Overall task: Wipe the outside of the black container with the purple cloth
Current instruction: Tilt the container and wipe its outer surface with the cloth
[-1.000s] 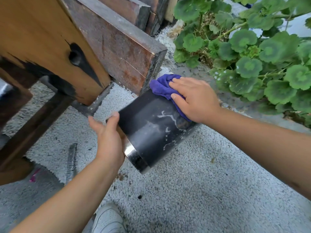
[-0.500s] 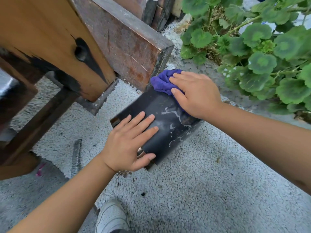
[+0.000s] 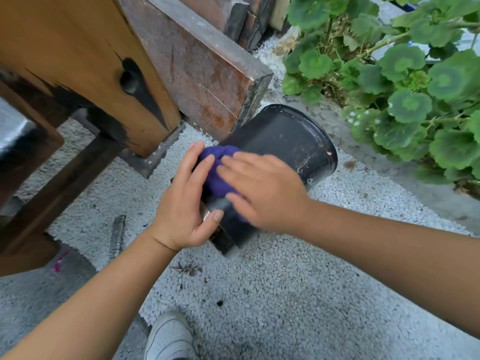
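Beside the thick brown wooden post (image 3: 78,61) and the leafy green plant (image 3: 415,100), over white gravel (image 3: 285,294), we hold the black cylindrical container (image 3: 280,136) on its side, closed end pointing away. Our left hand (image 3: 181,203) grips its near end, fingers and thumb curled round the wall. Our right hand (image 3: 265,193), fingers flat and straight, presses the bunched purple cloth (image 3: 215,175) against the container's upper side.

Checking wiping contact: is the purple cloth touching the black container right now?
Touching. The head view shows the purple cloth pressed onto the black container under the right hand.
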Demonstrator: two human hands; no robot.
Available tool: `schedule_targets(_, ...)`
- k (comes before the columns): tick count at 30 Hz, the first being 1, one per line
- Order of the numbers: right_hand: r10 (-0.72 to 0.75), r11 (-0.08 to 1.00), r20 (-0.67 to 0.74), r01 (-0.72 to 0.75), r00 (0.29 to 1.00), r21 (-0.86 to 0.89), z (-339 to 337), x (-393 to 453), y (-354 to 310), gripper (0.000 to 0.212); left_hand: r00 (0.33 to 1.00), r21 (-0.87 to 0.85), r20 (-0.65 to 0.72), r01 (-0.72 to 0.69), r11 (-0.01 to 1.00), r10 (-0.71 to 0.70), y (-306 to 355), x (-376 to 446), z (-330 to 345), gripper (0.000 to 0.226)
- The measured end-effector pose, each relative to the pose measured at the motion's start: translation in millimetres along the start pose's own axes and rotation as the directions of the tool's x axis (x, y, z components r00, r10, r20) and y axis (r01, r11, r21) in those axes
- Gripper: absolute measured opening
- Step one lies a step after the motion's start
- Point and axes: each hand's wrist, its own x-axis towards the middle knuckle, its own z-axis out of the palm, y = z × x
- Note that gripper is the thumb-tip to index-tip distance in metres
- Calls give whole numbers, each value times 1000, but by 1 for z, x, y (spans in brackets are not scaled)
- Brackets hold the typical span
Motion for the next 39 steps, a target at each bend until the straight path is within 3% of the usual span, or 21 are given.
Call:
schedule_targets(6, 224, 974, -56, -226, 973, -18, -15, -1, 78, 51, 996, -2, 78, 50, 999, -50, 1, 21, -3, 71)
schedule_targets(11, 291, 957, -119, -287, 949, 53, -11, 1, 84, 49, 997, 11, 32, 73, 997, -73, 4, 26, 3, 63)
schedule_targets(15, 326, 945, -159, -321, 932, 58, -8, 9, 72, 46, 995, 33, 86, -50, 998, 47, -5, 23, 6, 74)
schedule_targets(18, 279, 960, -169, -280, 945, 18, -8, 15, 49, 43, 999, -69, 10, -51, 996, 51, -8, 28, 7, 72)
schedule_targets(23, 60, 998, -1, -60, 998, 36, 10, 16, -19, 52, 992, -68, -103, -80, 994, 72, -8, 26, 7, 81)
schedule_targets(27, -30, 999, -55, 32, 998, 23, 9, 12, -4, 51, 988, -43, -139, -74, 996, 67, -6, 26, 8, 84)
schedule_targets(30, 47, 999, -122, -46, 991, 10, 3, 12, 24, 45, 986, 42, -25, -165, 985, 167, -9, 16, 6, 90)
schedule_targets(34, 234, 972, -176, -231, 956, 36, -1, 8, 53, 38, 891, 132, 306, -388, 912, 335, -23, 4, 1, 83)
schedule_targets(37, 307, 952, -201, -297, 930, 78, -3, 9, 62, 35, 849, 121, 423, -399, 909, 316, -25, 11, -3, 61)
schedule_targets(39, 308, 951, -196, -297, 931, 84, -2, 10, 61, 34, 876, 130, 401, -344, 930, 268, -17, 18, -2, 63)
